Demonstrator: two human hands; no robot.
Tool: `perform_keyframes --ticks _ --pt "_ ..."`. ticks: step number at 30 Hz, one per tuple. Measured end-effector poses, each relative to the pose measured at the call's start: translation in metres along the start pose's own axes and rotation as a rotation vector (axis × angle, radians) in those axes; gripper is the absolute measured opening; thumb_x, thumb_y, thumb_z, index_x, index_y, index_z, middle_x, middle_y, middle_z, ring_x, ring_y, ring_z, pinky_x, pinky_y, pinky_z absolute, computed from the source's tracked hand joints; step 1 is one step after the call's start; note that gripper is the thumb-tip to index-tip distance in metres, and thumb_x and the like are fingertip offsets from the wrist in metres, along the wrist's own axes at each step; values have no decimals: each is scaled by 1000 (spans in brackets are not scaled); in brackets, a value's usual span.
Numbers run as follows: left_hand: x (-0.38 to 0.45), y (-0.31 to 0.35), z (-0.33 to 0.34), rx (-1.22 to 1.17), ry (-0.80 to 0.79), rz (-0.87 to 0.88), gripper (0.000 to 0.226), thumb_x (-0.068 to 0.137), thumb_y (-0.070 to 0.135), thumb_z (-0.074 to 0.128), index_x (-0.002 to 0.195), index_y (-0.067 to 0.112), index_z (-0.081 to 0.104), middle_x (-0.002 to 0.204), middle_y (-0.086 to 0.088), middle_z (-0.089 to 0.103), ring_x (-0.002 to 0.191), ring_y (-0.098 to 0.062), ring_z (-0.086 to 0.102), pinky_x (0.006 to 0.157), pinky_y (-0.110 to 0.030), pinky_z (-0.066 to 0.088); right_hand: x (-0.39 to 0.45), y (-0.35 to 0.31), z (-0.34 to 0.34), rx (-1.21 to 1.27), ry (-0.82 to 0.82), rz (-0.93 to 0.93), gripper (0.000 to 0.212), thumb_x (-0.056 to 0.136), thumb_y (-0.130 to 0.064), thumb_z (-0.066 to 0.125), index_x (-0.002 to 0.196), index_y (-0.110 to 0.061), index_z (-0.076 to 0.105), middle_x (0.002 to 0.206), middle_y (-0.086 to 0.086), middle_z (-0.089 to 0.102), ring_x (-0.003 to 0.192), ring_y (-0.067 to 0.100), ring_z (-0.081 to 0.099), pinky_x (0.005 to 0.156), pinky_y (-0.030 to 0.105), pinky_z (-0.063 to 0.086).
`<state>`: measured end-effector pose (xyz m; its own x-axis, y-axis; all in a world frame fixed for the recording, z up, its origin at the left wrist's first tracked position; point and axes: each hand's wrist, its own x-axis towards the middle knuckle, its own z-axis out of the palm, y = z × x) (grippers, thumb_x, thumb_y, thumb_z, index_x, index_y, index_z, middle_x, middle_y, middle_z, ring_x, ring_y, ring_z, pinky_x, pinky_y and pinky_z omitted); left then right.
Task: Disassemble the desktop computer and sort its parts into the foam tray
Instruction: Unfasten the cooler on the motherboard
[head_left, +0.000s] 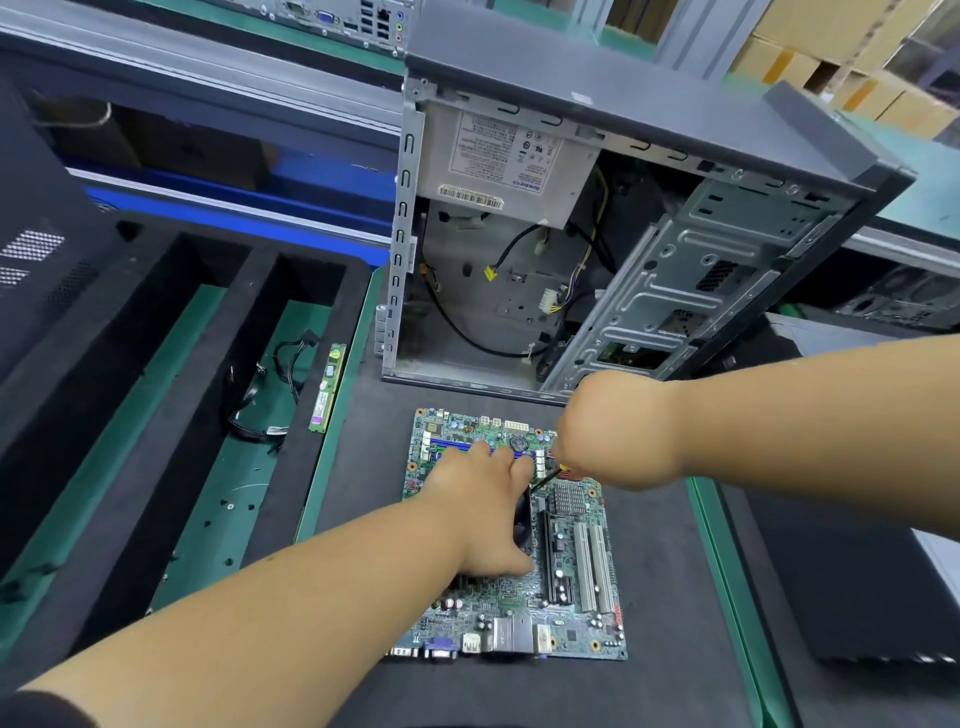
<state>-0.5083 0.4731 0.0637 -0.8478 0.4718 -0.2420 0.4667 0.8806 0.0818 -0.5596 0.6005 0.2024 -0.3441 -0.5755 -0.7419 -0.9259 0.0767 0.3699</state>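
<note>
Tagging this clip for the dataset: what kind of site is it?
Probably a PC teardown line in a factory or warehouse. An open computer case stands on the bench, its motherboard lies out under both hands, a compartmented foam tray sits alongside, and cardboard cartons are stacked behind.
</note>
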Motion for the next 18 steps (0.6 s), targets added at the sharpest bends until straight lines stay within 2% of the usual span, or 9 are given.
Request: perform_keyframes --ticks 3,6,9,11,12,14,16,18 --pt "-1 0 0 -18 6 -3 84 66 77 51 123 19 32 116 -5 45 105 -28 42 80 -44 47 -4 -5 9 -111 16 -45 16 81 -4 50 90 -11 61 81 5 65 71 29 61 71 37 53" --pt "-1 0 0 -15 23 -2 84 65 78 51 123 19 32 115 -5 46 105 -28 43 76 -42 41 -2 -3 13 -80 50 7 14 84 -8 49 93 -12 60 83 5 64 70 29 60 69 36 53" --pt "-1 1 0 11 24 -3 87 66 78 51 126 18 31 118 -6 46 107 -29 43 78 -43 42 2 -5 8 86 42 178 19 95 -27 47 103 -14 58 95 4 59 77 29 59 62 32 46" --pt "-2 1 -2 8 25 -4 87 66 77 51 127 18 31 120 -6 46 107 -30 43 80 -44 43 3 -7 1 187 13 317 25 95 -36 46 98 -15 60 97 6 51 77 26 55 61 32 42" --pt "-2 1 -2 1 29 -3 86 66 77 52 127 18 32 119 -6 46 107 -29 43 80 -43 43 4 -6 -2 238 -44 363 27 95 -36 45 94 -16 62 92 5 51 74 23 53 60 31 43" --pt "-3 1 -2 -19 35 -3 82 66 75 53 122 19 33 117 -5 46 105 -28 43 79 -43 42 6 0 -4 567 -229 463 28 97 -34 47 97 -14 68 75 0 54 64 15 50 56 26 43" --pt "-4 1 -2 -31 42 -2 78 66 74 54 117 19 34 115 -5 47 104 -28 43 79 -43 43 7 6 -2 923 -438 534 35 101 -38 44 91 -13 66 63 1 50 50 13 42 48 22 35" --pt "-5 1 -2 -34 52 -1 76 66 74 54 115 20 34 113 -5 46 103 -28 43 79 -43 43 7 11 3 1154 -575 588 43 101 -41 41 80 -10 61 58 1 46 44 13 34 45 22 25"
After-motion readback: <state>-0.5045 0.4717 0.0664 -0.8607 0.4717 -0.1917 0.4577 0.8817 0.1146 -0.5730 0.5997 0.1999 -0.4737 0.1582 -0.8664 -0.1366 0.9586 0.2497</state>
